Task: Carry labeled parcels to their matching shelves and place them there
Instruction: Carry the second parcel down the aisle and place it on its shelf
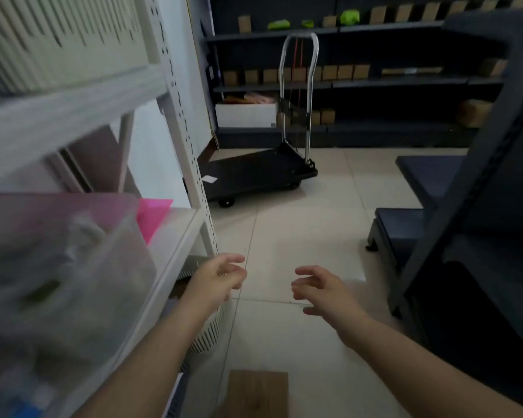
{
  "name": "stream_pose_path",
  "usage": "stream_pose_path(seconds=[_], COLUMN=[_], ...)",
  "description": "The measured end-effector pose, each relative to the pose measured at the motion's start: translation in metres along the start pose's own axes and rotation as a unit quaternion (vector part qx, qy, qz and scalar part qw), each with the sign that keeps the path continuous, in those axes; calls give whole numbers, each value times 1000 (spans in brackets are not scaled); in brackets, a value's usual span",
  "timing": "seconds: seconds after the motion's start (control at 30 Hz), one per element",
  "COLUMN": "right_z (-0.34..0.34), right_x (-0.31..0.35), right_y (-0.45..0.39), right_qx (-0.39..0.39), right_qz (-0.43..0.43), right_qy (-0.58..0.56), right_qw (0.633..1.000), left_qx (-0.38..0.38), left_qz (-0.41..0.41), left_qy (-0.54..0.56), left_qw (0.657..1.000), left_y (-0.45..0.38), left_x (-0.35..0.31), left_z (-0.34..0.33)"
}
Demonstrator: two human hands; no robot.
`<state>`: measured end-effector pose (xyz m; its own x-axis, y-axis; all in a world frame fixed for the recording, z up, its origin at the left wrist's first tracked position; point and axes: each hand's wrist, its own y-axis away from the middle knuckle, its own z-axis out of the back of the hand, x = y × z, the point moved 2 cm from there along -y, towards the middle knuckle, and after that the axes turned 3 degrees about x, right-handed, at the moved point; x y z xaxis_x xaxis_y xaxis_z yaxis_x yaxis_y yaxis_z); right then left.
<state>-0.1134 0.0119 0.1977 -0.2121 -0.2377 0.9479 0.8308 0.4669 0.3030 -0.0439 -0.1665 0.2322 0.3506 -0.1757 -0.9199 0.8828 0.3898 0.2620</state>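
My left hand [219, 276] and my right hand [320, 289] reach forward over the tiled floor, fingers spread, holding nothing. A brown cardboard parcel [254, 393] lies on the floor at the bottom edge, below and between my forearms. Several brown parcels [329, 72] stand in rows on the dark shelves [375, 84] along the far wall, with green packets [349, 16] on the top shelf.
A white metal rack [187, 131] on my left holds a clear plastic bin [58, 267] and a pink sheet [151, 215]. A black platform trolley [254, 173] with a chrome handle stands ahead. A dark shelf unit [480, 191] stands at right. A white box [245, 114] sits low on the far shelves.
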Motion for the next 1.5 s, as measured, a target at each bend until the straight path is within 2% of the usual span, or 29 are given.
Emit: stream_pose_path(seconds=[0.37, 0.63, 0.8, 0.9, 1.0, 1.07, 1.23, 1.5], right_z=[-27, -43, -58, -66, -69, -68, -57, -19], right_x=[-193, -282, -327, -345, -356, -361, -359, -318], right_y=[-50, -54, -46, -39, -36, -34, -33, -44], right_qx=[-1, 4, 35, 81, 99, 91, 69, 6], right_qz=[-52, -130, -209, -237, -227, -208, -170, -80], right_qy=[29, 74, 118, 138, 105, 92, 79, 36], right_qw=[998, 989, 970, 958, 963, 969, 980, 996], left_qx=[-12, -26, -13, 5, 6, -13, -6, -17], left_qz=[53, 150, 251, 280, 281, 278, 264, 200], left_qy=[-33, -43, -52, -27, -4, 18, 55, 66], left_qw=[998, 987, 967, 959, 960, 960, 963, 977], left_y=[-25, -22, -8, -6, -4, 0, -1, -19], left_x=[195, 295, 336, 354, 359, 357, 350, 299], left_z=[-44, -65, -74, -79, -85, -89, -101, -108])
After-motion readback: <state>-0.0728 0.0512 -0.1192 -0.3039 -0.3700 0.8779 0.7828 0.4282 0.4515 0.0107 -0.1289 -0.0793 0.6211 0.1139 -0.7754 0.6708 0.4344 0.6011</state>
